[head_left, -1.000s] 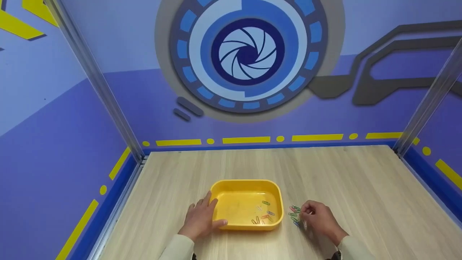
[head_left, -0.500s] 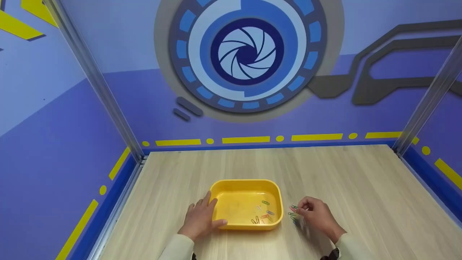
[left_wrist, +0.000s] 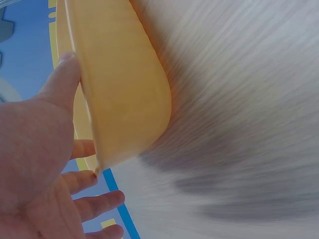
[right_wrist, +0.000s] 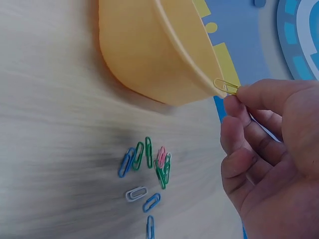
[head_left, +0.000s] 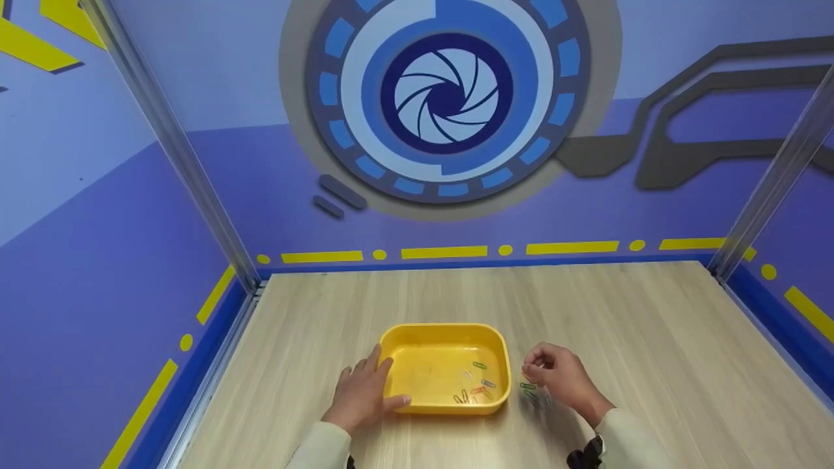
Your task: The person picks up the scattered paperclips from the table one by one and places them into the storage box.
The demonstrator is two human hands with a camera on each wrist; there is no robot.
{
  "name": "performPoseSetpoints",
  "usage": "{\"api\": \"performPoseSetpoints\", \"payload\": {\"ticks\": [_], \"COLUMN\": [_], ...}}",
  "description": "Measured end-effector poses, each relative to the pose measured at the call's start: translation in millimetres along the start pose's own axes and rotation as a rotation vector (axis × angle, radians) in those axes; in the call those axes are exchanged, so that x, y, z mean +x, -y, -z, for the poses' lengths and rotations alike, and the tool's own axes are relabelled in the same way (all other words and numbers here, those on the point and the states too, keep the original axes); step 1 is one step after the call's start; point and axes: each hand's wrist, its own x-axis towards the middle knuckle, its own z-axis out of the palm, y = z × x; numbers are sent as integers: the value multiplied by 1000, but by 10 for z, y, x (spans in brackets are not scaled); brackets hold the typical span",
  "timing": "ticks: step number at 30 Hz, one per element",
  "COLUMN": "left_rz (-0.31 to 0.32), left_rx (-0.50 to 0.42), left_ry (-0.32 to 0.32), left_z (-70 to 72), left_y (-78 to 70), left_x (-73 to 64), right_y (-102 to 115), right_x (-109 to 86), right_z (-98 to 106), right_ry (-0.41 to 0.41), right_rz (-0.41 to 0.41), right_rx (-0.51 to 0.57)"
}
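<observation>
Near the middle of the wooden table is a yellow plastic bin (head_left: 417,332) holding several coloured paper clips (head_left: 479,366). My left hand (head_left: 360,395) rests on its left end, thumb along the front rim and the other fingers loosely spread; in the left wrist view the thumb touches the rim (left_wrist: 82,84). My right hand (head_left: 565,378) pinches a yellow paper clip (right_wrist: 227,86) between thumb and index finger, and the clip overlaps the bin's rim in the right wrist view. Below that hand lie several loose green, blue, pink and white paper clips (right_wrist: 138,155).
A patterned blue and purple wall (head_left: 449,234) closes off the back of the table (head_left: 313,306). Side walls with metal posts (head_left: 195,176) stand at left and right. The loose clips lie just right of the bin.
My right hand has risen from the clip pile and moved left and away from me, toward the bin's right side, carrying the yellow clip. The left hand and bin have stayed put.
</observation>
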Motion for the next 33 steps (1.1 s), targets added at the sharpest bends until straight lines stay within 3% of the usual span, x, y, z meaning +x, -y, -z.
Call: {"api": "performPoseSetpoints", "payload": {"ticks": [10, 17, 33], "left_rz": [43, 1, 22], "left_rx": [-40, -8, -22], "left_ry": [25, 1, 17], "left_z": [-23, -12, -16], "left_y": [6, 10, 5], "left_x": [17, 14, 18], "right_y": [140, 206, 248], "right_x": [64, 105, 128], "right_z": [-134, -241, -374], "right_ry": [-9, -24, -28], "right_rz": [6, -32, -8], "right_rx": [-2, -25, -45]}}
